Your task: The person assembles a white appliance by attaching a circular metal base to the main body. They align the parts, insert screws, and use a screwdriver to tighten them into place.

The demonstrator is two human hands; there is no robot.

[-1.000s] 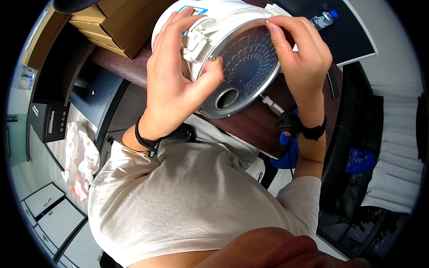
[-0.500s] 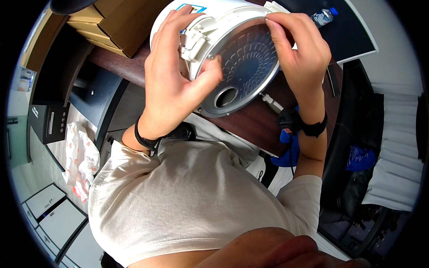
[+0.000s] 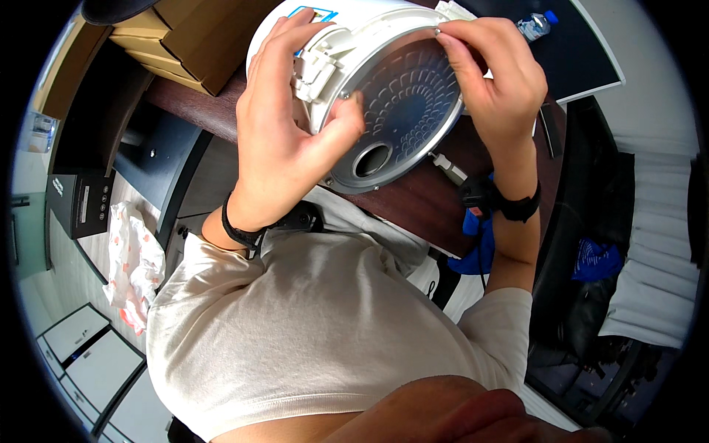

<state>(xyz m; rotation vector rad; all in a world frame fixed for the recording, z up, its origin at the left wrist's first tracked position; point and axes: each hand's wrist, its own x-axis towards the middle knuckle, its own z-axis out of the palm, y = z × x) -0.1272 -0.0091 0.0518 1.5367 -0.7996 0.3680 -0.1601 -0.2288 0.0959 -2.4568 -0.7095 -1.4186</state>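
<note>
A white, rounded appliance [image 3: 369, 18] with a hinge-like part is tilted toward me; it resembles a rice cooker. Its near face carries a round metal plate [image 3: 405, 111] with embossed marks, a round hole and small screws at the rim. My left hand [image 3: 284, 133] grips the appliance's left side, fingers behind the hinge part and thumb against the plate. At the plate's upper right edge, my right hand [image 3: 495, 70] pinches a small screw [image 3: 437, 32] between thumb and forefinger. Beneath my right wrist lies a pale-handled screwdriver [image 3: 449, 169], partly hidden by the plate.
Dark brown table [image 3: 413, 207] lies under the appliance. Cardboard boxes [image 3: 196, 44] stack at the back left; a water bottle [image 3: 537, 26] lies on a dark surface at the far right. A blue cloth [image 3: 476, 247] hangs by the table edge, and a plastic bag [image 3: 135, 258] is at left.
The appliance and my left hand have shifted very slightly left. My right fingertips stay at the same spot on the rim, still pinched.
</note>
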